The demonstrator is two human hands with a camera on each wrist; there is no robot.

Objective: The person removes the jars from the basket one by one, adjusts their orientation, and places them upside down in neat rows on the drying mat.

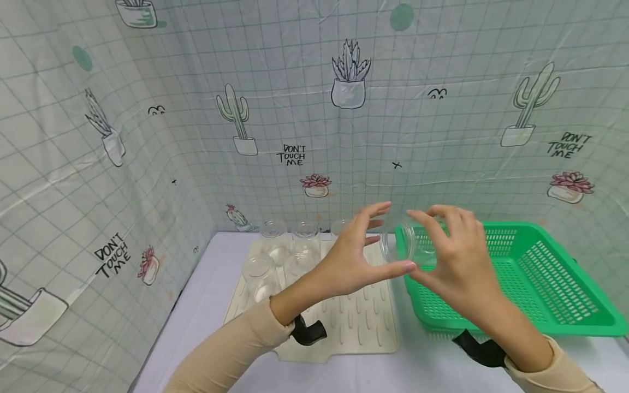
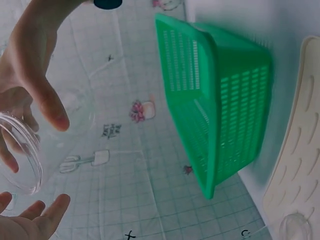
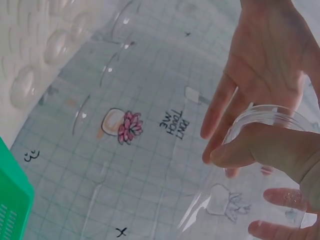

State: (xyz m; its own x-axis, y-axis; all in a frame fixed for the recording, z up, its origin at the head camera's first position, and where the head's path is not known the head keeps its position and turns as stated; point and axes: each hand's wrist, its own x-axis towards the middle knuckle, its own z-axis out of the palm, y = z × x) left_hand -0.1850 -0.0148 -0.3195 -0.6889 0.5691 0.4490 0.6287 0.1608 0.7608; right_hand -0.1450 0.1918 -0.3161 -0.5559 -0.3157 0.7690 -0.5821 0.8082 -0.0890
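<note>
My right hand (image 1: 462,256) grips a clear jar (image 1: 423,248) by its body, in the air near the green basket's left end. The jar lies on its side, ringed mouth turned left toward my left hand (image 1: 346,254). That hand is spread, thumb and fingers around the mouth end. In the left wrist view, the left hand (image 2: 37,220) has its fingertips a little off the rim of the jar (image 2: 37,165). The right wrist view shows the right thumb (image 3: 237,152) near the rim, with the open left palm (image 3: 265,60) behind. Whether the left hand touches the glass I cannot tell.
Several clear jars (image 1: 259,270) stand on a cream ridged mat (image 1: 361,322) to the left, toward its back. A green slotted basket (image 1: 511,284) sits at the right on the white table (image 1: 196,322). A grid-patterned cloth (image 1: 417,131) hangs behind.
</note>
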